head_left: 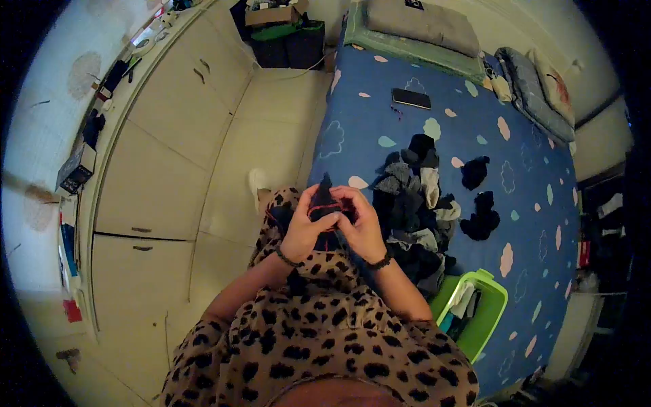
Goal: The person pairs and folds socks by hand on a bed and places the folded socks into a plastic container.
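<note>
Above my lap, my left hand (304,229) and my right hand (361,226) both grip a dark sock (325,199) with red lines on it. Its narrow tip points up between my fingers, and both thumbs press together near its lower part. To the right of my hands, a heap of dark, grey and white socks (409,203) lies loose on the bed. Two dark bundles, an upper one (475,173) and a lower one (481,217), rest apart from the heap on its right.
A green bin (500,298) holding folded cloth stands on the patterned blue bed (536,237). A phone (411,98) lies farther up the bed, near a folded grey pillow (424,24). Pale cabinets (159,156) line the left side, and dark bags (288,44) stand beyond the floor.
</note>
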A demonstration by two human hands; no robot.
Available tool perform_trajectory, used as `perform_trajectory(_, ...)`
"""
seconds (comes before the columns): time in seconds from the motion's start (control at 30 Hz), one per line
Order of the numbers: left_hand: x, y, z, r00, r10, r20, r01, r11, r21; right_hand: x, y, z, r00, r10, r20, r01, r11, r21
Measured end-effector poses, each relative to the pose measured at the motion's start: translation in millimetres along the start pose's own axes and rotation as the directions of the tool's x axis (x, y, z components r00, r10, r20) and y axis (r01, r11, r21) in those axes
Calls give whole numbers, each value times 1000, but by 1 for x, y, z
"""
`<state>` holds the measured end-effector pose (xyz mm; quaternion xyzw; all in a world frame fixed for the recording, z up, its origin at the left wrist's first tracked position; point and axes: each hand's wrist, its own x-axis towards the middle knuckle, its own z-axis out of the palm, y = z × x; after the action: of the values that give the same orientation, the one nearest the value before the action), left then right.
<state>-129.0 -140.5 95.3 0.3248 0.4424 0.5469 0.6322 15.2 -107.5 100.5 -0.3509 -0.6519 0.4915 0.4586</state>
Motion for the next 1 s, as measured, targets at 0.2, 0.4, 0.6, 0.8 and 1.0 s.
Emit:
perform_trajectory(0.2,9,-24,-21,984,130,-122,-123,990,64,-7,28,2,991,128,-49,-131,988,-76)
perform_trajectory(0.4,10,-10,-32,952,-307,0,232,719,-655,-1,44,-6,886,406,224,-272,64,960)
perform_trajectory(0.6,-6,28,-24,966,198,165,-254,834,490,0,34,-6,874,370,314,-433,300,850)
perform_trajectory(0.8,11,9,-25,996,-47,72,51,997,-61,-3,28,1,966,243,90,-240,970,-35)
perform_trajectory(1.0,26,-11,-43,989,123,-86,-77,910,407,-4,63,9,936,352,-3,-258,691,675)
